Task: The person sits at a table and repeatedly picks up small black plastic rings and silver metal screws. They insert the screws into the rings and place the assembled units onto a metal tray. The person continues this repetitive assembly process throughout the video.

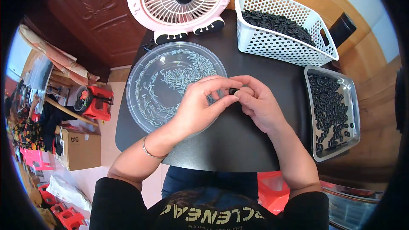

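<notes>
Over the right side of the bowl, my two hands meet at the fingertips. My left hand (199, 101) and my right hand (263, 107) are both closed in a pinch around a small black part (232, 90), mostly covered by fingers. Below my left hand stands a wide clear plastic bowl (131, 86) holding many short silvery metal pins (181, 77), spread thickest in the middle. To the right of my right hand lies a metal tray (356, 117) with many small black ring-like pieces (328, 102), some joined in pairs or hard to tell apart.
A white perforated basket (277, 54) full of black pieces (279, 26) stands at the far right of the dark table (221, 155), beside a black cylinder (342, 29). A pink fan (135, 6) stands behind the bowl. Left on the floor are a cardboard box (83, 149) and red stools (99, 107).
</notes>
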A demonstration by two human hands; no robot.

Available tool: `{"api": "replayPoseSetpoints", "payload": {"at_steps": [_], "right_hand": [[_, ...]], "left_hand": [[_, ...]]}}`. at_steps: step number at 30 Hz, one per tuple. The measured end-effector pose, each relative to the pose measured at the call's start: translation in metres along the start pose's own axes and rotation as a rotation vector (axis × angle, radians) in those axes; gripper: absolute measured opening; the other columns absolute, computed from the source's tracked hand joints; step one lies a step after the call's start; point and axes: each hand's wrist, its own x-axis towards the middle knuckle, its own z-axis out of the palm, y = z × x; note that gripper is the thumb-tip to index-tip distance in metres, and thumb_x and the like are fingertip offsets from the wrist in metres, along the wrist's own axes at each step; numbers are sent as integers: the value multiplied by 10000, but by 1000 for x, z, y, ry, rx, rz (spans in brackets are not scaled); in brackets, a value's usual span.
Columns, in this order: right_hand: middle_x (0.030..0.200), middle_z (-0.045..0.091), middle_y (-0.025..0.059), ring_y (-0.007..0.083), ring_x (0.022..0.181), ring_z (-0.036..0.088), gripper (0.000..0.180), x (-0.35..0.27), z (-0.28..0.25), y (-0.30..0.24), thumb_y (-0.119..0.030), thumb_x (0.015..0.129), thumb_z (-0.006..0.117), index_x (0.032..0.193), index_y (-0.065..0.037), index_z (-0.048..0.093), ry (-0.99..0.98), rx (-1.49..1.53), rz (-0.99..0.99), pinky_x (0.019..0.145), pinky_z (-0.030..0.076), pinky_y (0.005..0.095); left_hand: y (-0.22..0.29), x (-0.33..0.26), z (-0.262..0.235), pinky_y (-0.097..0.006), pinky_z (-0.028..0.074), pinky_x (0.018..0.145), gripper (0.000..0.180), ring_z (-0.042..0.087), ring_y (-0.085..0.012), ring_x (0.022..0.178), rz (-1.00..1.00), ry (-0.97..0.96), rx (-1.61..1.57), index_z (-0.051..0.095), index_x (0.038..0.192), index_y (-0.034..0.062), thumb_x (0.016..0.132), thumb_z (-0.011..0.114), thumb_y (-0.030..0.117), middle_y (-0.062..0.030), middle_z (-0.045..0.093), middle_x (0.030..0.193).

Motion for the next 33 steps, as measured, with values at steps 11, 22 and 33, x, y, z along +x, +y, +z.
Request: {"api": "replayPoseSetpoints", "payload": {"at_steps": [11, 22, 33], "right_hand": [[796, 570, -8, -13, 490, 327, 234, 0, 1, -1, -229, 856, 551, 1011, -56, 528, -3, 201, -15, 410, 250, 139], [838, 524, 19, 21, 602, 396, 210, 3, -6, 2, -148, 851, 531, 1011, -13, 524, 67, 432, 37, 441, 295, 142], [891, 523, 49, 58, 672, 451, 202, 3, -5, 0, -87, 830, 512, 1013, -1, 521, 150, 465, 63, 516, 381, 155]], "left_hand": [[1, -1, 2, -182, 419, 645, 217, 503, -43, 699, -150, 60, -401, 587, 1018, -19, 806, 543, -13, -40, 610, 860], [-5, 1, 3, -207, 477, 683, 238, 603, -140, 801, -293, 82, -631, 494, 1086, -15, 853, 493, 33, -80, 591, 914], [-5, 0, 3, -210, 488, 682, 142, 600, -114, 796, -277, 20, -622, 495, 988, -1, 848, 508, 16, -68, 581, 907]]}}
